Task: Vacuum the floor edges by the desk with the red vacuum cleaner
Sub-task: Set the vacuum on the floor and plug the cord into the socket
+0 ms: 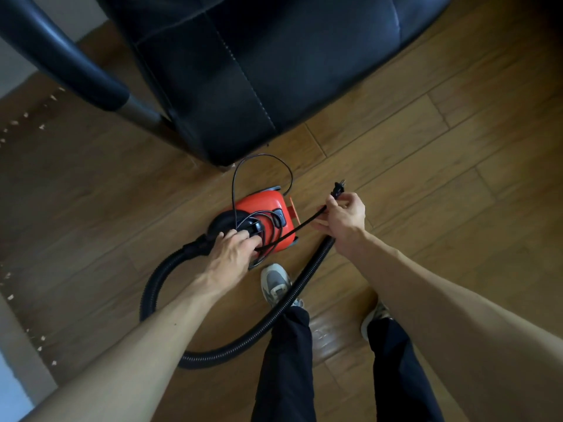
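Right hand [344, 217] pinches the cord [292, 229] by its plug [337, 190]; left hand [233, 249] touches cord loops atop the red vacuum cleaner [268, 205], grip unclear. Pulling may knot them.

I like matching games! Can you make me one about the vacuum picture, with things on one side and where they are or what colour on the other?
Things:
1. plug
2. hose
3. vacuum cleaner
4. chair

Clues:
A. red, sitting on the floor
B. pinched in the right hand
C. black seat, beyond the vacuum
D. black, curled in a loop on the floor

Pairs: 1-B, 2-D, 3-A, 4-C
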Demonstrator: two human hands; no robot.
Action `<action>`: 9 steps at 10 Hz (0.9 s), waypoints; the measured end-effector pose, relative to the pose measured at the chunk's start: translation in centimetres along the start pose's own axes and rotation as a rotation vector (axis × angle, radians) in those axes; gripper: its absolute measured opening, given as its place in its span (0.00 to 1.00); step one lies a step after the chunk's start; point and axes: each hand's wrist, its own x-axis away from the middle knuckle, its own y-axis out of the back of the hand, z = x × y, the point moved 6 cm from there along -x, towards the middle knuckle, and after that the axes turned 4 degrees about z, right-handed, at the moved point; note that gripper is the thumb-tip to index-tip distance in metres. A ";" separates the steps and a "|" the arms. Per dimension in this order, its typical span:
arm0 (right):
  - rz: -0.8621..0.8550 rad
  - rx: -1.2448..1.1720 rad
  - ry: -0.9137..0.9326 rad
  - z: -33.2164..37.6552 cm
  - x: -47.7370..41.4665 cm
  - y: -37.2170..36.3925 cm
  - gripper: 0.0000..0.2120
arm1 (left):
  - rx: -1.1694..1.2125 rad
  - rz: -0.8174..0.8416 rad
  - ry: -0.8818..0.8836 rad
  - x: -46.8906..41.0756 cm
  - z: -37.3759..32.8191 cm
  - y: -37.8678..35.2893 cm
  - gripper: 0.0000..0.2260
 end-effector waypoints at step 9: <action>-0.149 0.024 0.603 32.0 13.7 22.2 0.07 | 0.538 -0.003 -0.256 -2.3 -30.8 18.6 0.08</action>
